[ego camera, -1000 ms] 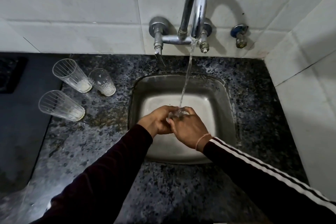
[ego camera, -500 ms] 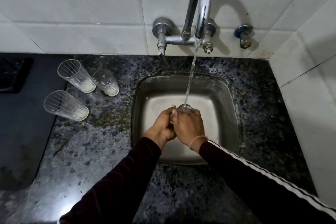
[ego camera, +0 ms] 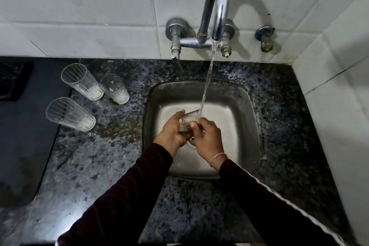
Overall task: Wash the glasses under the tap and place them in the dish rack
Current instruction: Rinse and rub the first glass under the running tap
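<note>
Head view: both hands (ego camera: 173, 130) grip glass (ego camera: 188, 122).

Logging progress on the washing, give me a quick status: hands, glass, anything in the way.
Left hand and right hand both gripping the glass under the running tap, over the sink. Three milky glasses waiting on the counter. No dish rack in view.

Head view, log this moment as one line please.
step: rinsing | glass held by left hand and right hand under tap stream, over sink | three glasses waiting on counter
</note>
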